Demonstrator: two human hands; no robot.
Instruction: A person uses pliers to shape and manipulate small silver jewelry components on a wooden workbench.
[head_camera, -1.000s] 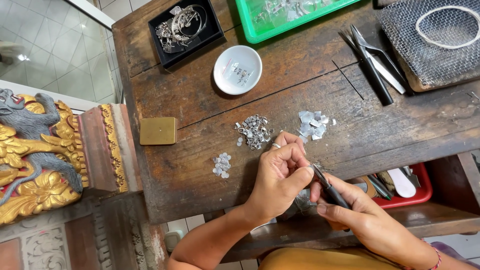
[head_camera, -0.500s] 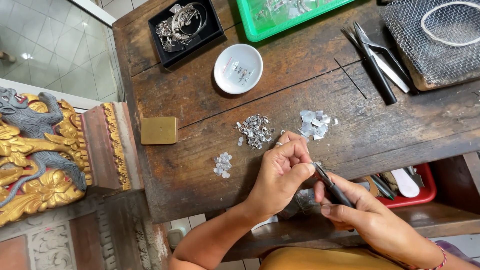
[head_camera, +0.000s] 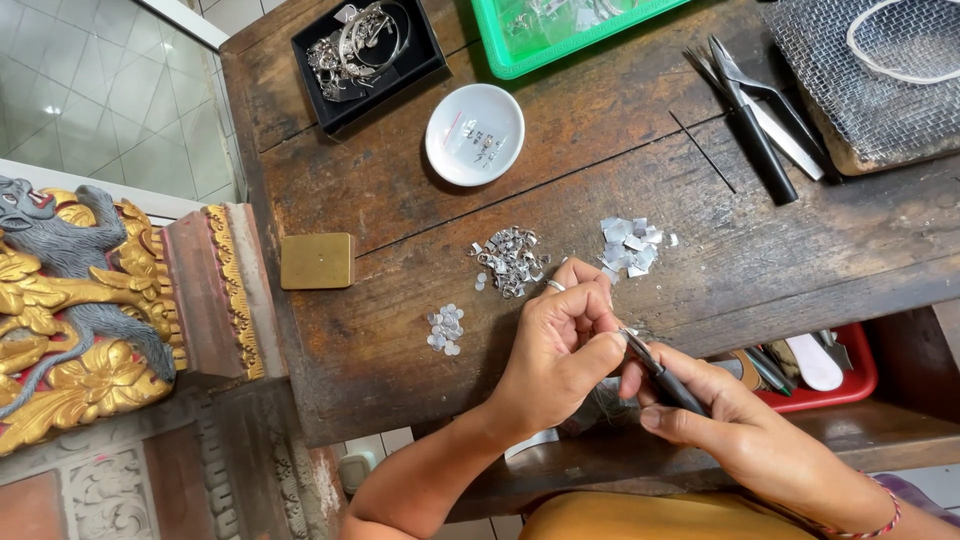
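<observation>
We see the left hand (head_camera: 565, 335) curled over the near edge of the worn wooden bench (head_camera: 400, 330), its fingertips pinched shut on something too small to make out. The right hand (head_camera: 720, 420) is closed around a slim tool (head_camera: 660, 372) with a dark handle and a bright metal tip (pliers or tweezers, we cannot tell), its point meeting the left fingertips. Just beyond lie three piles of silver bits: bent links (head_camera: 510, 260), flat squarish scraps (head_camera: 630, 243) and small round discs (head_camera: 444, 328). A brass block (head_camera: 317, 261) sits to the left.
</observation>
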